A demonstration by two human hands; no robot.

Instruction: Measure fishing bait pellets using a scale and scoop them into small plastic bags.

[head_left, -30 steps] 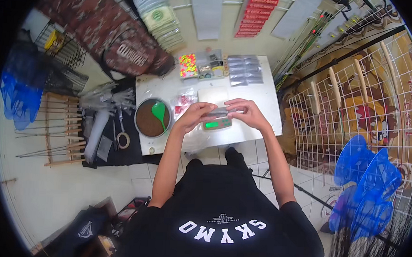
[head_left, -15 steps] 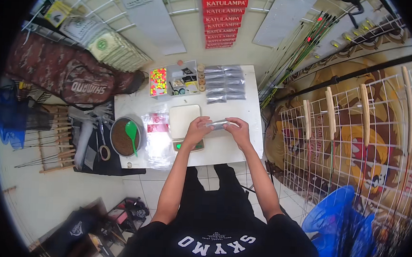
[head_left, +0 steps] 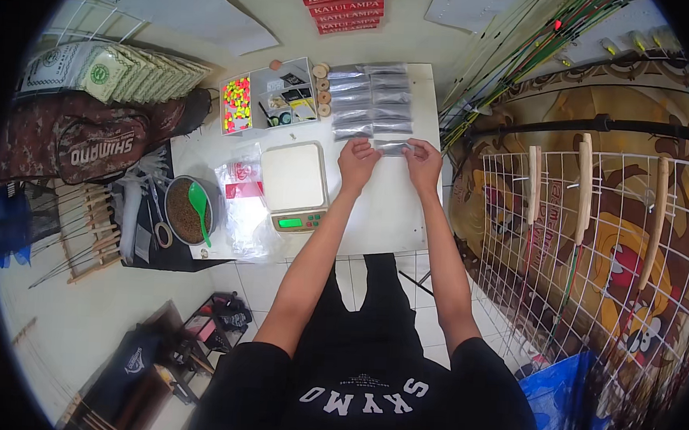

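Observation:
A small plastic packet with dark grey contents (head_left: 392,148) is stretched level between my two hands, just at the near end of the rows of similar filled packets (head_left: 391,111). My left hand (head_left: 358,163) pinches its left end, close to the near-left packet of the rows. At the other end, the fingers of my right hand (head_left: 424,165) are closed on it. Whether the packet rests on the white table (head_left: 384,209) or hangs slightly above it, I cannot tell. Left of my left forearm lies a digital scale (head_left: 293,177) with a bare plate and a lit green display.
Flat clear plastic bags (head_left: 249,222) lie left of the scale. Beyond them stands a bowl of brown granules (head_left: 179,226) holding a green spoon (head_left: 198,199). A compartment box (head_left: 269,98) and several cork-like rings (head_left: 322,85) are at the back. Thin rods (head_left: 484,82) lean at right.
Both hands have moved right and away from me with the packet, from beside the scale to the near end of the packet rows. The head view has shifted, and the scale is now uncovered.

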